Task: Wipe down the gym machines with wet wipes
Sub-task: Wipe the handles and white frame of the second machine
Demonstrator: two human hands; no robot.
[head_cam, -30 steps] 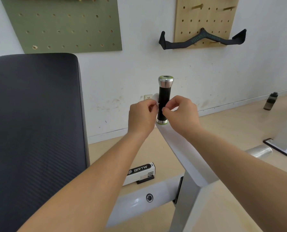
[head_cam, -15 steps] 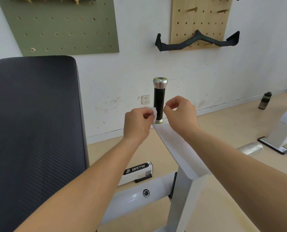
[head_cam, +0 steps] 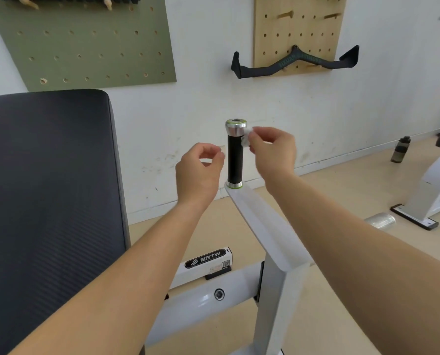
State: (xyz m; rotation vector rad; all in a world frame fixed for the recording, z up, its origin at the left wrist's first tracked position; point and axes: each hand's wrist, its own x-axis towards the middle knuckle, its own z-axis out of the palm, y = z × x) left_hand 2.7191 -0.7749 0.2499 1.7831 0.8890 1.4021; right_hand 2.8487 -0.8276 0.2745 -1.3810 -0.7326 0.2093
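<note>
Against the upper right side of the upright black rubber handle grip (head_cam: 235, 160), just under its top chrome cap: small crumpled white wet wipe (head_cam: 245, 138), touching the grip. Pinched there between thumb and fingertips of the right hand (head_cam: 272, 152), held level with the top of the grip. Left hand (head_cam: 199, 170) just left of the grip, lower down, fingers curled with thumb tip near forefinger tip, nothing seen in it; cannot tell whether fingertips touch the rubber. Grip capped in chrome with a green ring at each end, standing on the far end of a sloping white metal machine arm (head_cam: 262, 226). Below, a white frame crossbar (head_cam: 201, 301) with a round bolt, and behind it a black "BRTW" label (head_cam: 205, 260). At left, a large dark padded backrest (head_cam: 47, 201). On the white wall, a green pegboard (head_cam: 85, 39) and a pale wooden pegboard (head_cam: 301, 21) carrying a black angled cable bar (head_cam: 294, 64). Far right on the floor by the wall, a dark drinks bottle (head_cam: 400, 149).
</note>
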